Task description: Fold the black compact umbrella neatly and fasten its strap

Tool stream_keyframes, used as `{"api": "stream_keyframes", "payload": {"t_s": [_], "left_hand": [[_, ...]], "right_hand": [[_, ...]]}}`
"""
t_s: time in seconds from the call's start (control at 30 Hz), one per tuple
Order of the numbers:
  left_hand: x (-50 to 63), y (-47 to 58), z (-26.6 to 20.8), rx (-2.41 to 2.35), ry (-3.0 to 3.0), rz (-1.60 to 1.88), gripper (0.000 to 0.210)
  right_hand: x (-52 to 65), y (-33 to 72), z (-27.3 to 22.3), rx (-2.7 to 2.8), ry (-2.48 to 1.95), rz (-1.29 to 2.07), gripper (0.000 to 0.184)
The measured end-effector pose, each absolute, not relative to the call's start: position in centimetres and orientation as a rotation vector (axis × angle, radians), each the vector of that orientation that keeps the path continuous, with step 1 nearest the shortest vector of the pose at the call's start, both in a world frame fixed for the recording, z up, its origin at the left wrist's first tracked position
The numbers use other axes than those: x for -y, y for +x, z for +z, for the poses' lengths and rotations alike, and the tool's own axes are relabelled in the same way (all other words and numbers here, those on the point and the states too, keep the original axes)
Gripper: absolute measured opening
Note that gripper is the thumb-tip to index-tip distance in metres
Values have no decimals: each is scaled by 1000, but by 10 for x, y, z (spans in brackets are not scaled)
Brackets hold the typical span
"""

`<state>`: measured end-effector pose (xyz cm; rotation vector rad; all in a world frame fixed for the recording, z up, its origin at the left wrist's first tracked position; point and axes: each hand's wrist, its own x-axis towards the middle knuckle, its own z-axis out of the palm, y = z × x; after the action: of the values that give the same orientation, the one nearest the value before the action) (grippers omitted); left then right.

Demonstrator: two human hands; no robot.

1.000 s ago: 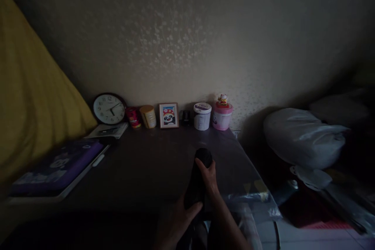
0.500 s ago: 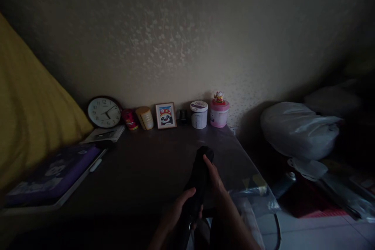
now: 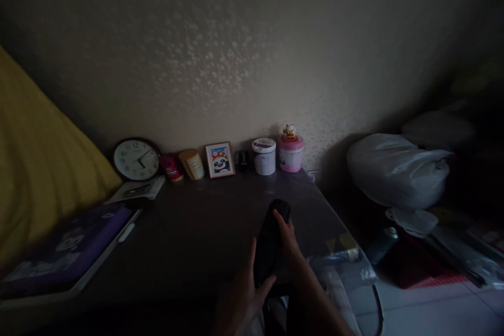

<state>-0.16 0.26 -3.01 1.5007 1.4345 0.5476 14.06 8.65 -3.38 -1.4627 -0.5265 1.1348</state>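
L hand [image 3: 248, 294] & R hand [image 3: 288, 236], fingers clamped on blk item [image 3: 268, 244], white tub [image 3: 264, 161], pink tub [image 3: 291, 158], lids on, contents hidden

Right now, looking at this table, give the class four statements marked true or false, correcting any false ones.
1. The left hand and right hand are both on the black object. True.
2. The small figurine stands on the white tub. False: the small figurine stands on the pink-lidded tub.
3. The clock is left of the panda picture. True.
4. The purple case lies at the table's right end. False: the purple case lies at the left.
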Motion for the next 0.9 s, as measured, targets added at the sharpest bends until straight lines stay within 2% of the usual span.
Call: {"api": "stream_keyframes", "payload": {"t_s": [0.2,0.33,0.47,0.57,0.7,0.8,0.9], "left_hand": [[-9,-2,-42,-1519,1619,617,72],[-16,-5,-43,-1574,1573,628,61],[-21,-11,-46,-1517,1587,728,54],[-23,-12,-50,-1481,1551,766,54],[-23,-12,-53,-1490,1540,764,54],[-23,-11,-51,-1476,1545,773,52],[-21,-12,-48,-1463,1539,775,51]], "right_hand": [[-86,141,-33,513,-1462,1126,62],[-92,148,-45,719,-1509,1070,58],[-92,156,-56,1045,-1538,733,54],[-88,156,-51,1379,-1481,471,42],[-84,148,-34,1793,-1364,520,29],[-86,140,-24,1917,-1351,551,28],[-88,136,-20,1949,-1335,585,18]]}}
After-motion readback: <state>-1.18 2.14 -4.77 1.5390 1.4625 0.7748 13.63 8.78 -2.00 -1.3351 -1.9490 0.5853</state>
